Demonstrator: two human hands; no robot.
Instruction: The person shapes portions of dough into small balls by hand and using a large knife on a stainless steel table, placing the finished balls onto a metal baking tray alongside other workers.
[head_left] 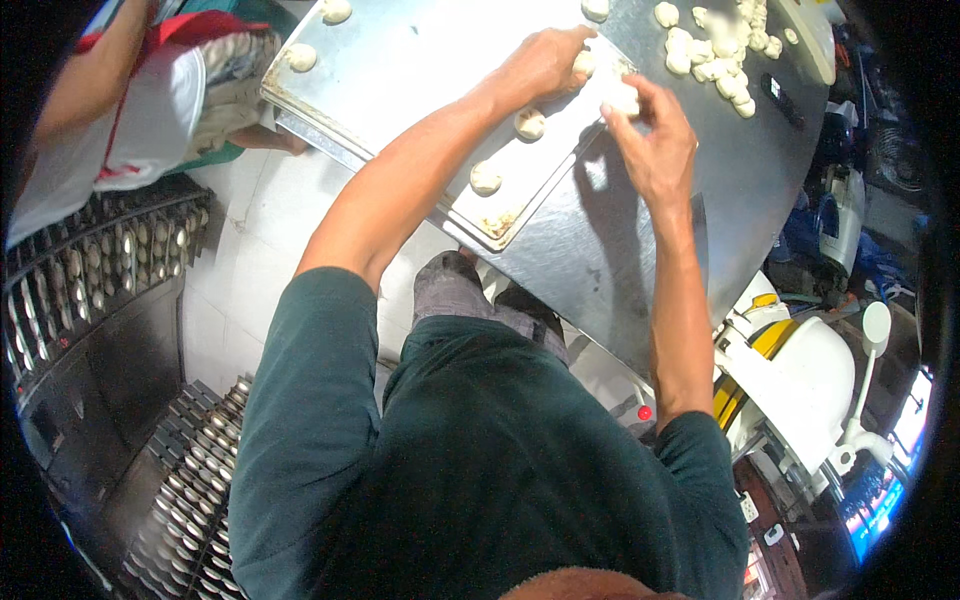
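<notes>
My left hand [548, 68] reaches over the pale baking tray [430, 75], its fingers curled round a small cream dough ball [583, 62] near the tray's right edge. A second dough ball [622, 98] sits between the thumb and fingers of my right hand [658, 135], just above that same edge. Below my left wrist, two more pieces, a dough ball [530, 124] and a nearer dough ball [486, 178], rest on the tray in a slanting row. Other dough balls [300, 57] lie along its far left side.
Loose dough pieces [708, 55] are heaped on the metal table [735, 165], with a small dark device [782, 100] beside them. A white machine [790, 385] stands at the right. Racks of metal moulds [195, 480] fill the lower left; another person [150, 110] is at the upper left.
</notes>
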